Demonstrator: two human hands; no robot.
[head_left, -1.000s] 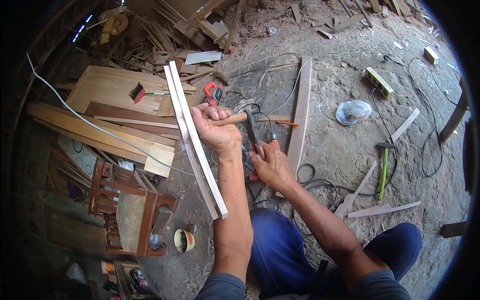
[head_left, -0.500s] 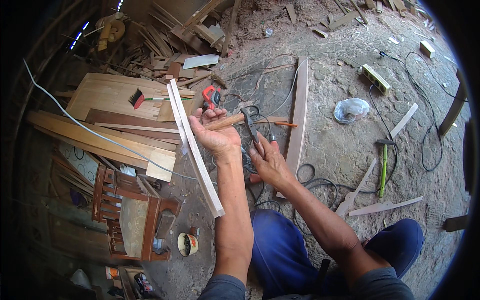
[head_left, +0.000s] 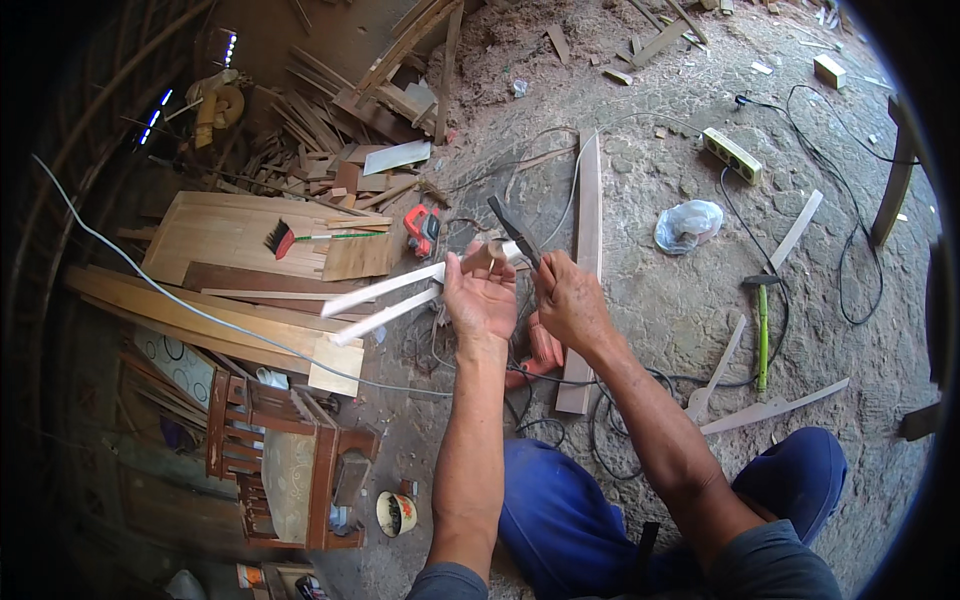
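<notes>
A hammer [head_left: 514,228] with a dark metal head and a short wooden handle is between my two hands. My right hand [head_left: 572,300] is closed round the lower end of its head. Palm up, my left hand [head_left: 483,298] has its fingers curled about the handle, which points toward me. A pale wooden piece with two parallel strips [head_left: 385,291] passes behind my left hand and sticks out to its left; how it is held is hidden. Below my hands a red power tool [head_left: 540,350] lies on the floor, partly covered by my right hand.
A long plank [head_left: 590,210] lies just beyond my right hand. Right of it are a plastic bag [head_left: 688,226], a power strip [head_left: 731,156], a green-handled hammer [head_left: 763,335] and cables. At left are a red planer [head_left: 422,231], a brush [head_left: 281,239], boards [head_left: 240,230] and a carved chair [head_left: 295,470].
The pale wooden piece has swung from nearly upright to pointing left, behind my left hand. Both hands have shifted right, and the hammer has turned with its handle more toward me.
</notes>
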